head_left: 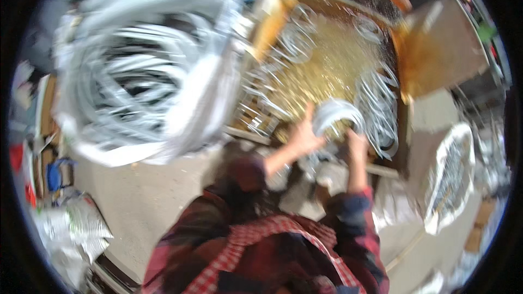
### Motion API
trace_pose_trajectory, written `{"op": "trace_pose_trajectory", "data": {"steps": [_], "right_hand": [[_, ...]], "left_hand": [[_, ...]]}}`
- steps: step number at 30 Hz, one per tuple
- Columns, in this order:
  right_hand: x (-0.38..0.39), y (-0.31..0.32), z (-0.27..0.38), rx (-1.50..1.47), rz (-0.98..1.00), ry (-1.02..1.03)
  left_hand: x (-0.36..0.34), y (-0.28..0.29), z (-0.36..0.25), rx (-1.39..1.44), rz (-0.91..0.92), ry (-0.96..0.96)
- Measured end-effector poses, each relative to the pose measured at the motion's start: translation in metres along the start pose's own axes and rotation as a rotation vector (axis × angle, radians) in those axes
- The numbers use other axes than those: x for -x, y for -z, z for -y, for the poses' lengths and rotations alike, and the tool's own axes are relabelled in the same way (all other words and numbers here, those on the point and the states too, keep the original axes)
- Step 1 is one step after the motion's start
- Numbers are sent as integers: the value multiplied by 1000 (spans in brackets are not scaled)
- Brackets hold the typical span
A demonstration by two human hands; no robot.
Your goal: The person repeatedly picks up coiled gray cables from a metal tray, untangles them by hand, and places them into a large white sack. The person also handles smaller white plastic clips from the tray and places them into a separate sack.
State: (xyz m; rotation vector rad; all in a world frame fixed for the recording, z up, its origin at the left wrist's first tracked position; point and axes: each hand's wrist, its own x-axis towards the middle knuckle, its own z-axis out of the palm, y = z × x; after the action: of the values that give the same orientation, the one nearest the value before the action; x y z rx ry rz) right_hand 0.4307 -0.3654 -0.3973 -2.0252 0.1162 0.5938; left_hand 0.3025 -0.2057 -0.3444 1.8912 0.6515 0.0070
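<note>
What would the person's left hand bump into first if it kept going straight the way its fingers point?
Probably the yellowish sparkly surface beyond it. The left hand points up and away, beside the bundle of white rings that both hands hold. The picture is blurred, so depth is unclear.

The fisheye view was heavily smeared by motion blur, nothing sharp. Bright, cool light washed out the white coils (147, 71) at upper left, and glare sparkled on the yellowish surface (327, 60). Edges curved into a black rim.
</note>
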Motion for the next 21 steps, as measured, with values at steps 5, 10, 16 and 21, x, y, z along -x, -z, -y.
{"op": "trace_pose_trajectory", "data": {"steps": [5,10,16,21], "right_hand": [[105,38,50,-283,506,658],[170,45,62,-282,148,771],[257,24,133,-475,-7,1000],[311,-5,192,-639,-66,1256]], "left_hand": [[69,33,-13,291,-185,-311],[147,65,-67,293,-282,-685],[210,142,-112,-123,-574,-920],[224,183,-125,46,-806,-1194]]}}
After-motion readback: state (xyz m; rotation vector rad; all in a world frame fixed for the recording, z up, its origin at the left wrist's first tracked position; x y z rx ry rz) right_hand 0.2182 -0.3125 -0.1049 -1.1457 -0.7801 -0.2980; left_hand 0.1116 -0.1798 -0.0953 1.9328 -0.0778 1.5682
